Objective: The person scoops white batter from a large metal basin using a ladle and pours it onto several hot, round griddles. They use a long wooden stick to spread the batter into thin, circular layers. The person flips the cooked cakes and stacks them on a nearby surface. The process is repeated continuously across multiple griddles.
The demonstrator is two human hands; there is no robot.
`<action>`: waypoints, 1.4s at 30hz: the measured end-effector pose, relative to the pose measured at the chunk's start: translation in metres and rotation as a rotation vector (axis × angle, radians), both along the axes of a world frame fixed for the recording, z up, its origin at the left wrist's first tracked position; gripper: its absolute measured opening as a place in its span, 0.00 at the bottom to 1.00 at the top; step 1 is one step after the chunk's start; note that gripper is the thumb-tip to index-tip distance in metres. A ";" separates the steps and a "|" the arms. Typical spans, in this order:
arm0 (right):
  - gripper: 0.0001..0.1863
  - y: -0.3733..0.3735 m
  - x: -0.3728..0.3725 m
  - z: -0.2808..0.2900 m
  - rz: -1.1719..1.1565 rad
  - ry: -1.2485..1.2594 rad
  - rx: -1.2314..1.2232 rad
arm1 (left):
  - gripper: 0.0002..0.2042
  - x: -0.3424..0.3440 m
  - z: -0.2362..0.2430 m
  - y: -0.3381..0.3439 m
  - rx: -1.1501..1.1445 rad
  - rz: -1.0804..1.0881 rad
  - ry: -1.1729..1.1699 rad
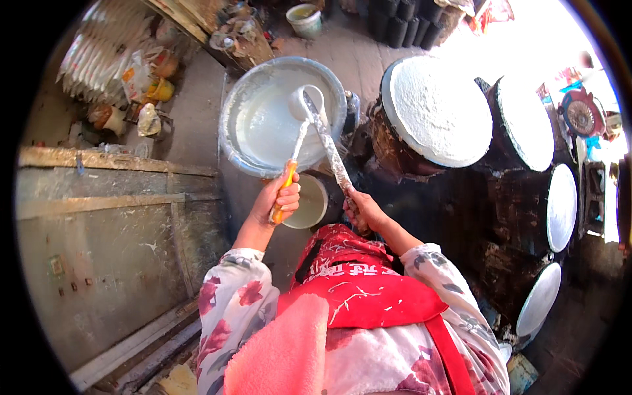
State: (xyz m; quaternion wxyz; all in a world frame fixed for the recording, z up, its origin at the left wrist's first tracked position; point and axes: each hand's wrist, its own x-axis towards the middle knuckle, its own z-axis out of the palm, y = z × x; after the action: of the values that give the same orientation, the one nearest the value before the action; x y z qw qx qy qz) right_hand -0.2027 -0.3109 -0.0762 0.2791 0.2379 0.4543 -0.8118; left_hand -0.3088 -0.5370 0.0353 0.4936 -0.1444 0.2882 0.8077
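Note:
My left hand (284,197) is closed around the orange handle of a ladle (300,139). The ladle's shaft is coated white, and its round white bowl is over the large basin (227,125) of milky liquid. In my right hand (364,210) is a long, narrow stick (334,157), also caked with white. Its far end crosses the ladle's bowl and appears to touch it. Between my forearms, just below the basin, stands a pale bucket (324,201) that looks to hold liquid. A red apron (375,299) covers my front.
Several dark drums with round white tops (440,108) curve along the right. A wooden partition (112,230) runs on the left. Beyond the basin are a small bucket (305,26) and dark cylinders (405,23). White sacks (99,56) are piled far left; a fan (582,113) is far right.

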 end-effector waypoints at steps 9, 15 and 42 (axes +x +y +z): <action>0.28 -0.006 -0.046 0.104 0.088 0.437 0.140 | 0.09 0.007 0.069 -0.023 -0.965 0.236 1.073; 0.24 0.004 -0.033 0.082 0.239 0.287 0.654 | 0.10 -0.004 0.019 -0.023 -0.314 0.261 0.234; 0.19 0.008 -0.077 0.149 -0.045 0.683 0.836 | 0.10 -0.089 0.149 -0.045 -0.782 0.333 1.106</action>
State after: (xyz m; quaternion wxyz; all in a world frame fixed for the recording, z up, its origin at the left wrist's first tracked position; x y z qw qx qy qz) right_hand -0.2801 -0.3030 0.0724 -0.0205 0.0608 0.7984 -0.5986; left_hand -0.3978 -0.5819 0.1839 0.0558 0.0790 0.7409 0.6646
